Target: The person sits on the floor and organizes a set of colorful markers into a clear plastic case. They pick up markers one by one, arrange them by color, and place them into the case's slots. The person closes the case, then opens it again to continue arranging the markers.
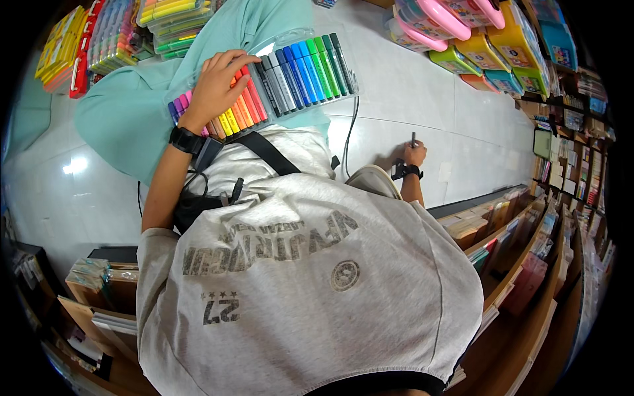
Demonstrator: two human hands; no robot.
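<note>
An open clear plastic case of felt-tip markers point(317, 74) lies across my lap, over teal trousers point(124, 104). Its markers run from purple and pink through yellow, orange and red to black, grey, blue and green. My left hand point(220, 84) rests over the purple-to-red half, thumb and index finger spread; the index fingertip reaches the top of a black marker point(266, 79). Other fingers bend over the marker tops, partly hidden. Out to the right, above the floor, my right hand point(416, 152) grips a slim dark marker point(413, 138) standing up from the fist.
Stacked marker sets point(173, 24) and a red case point(81, 69) stand at the upper left. Pink-handled and yellow boxes point(475, 44) pile up at the upper right. Wooden shelves point(515, 247) flank me. A black cable point(352, 133) hangs beside the case toward the tiled floor point(475, 153).
</note>
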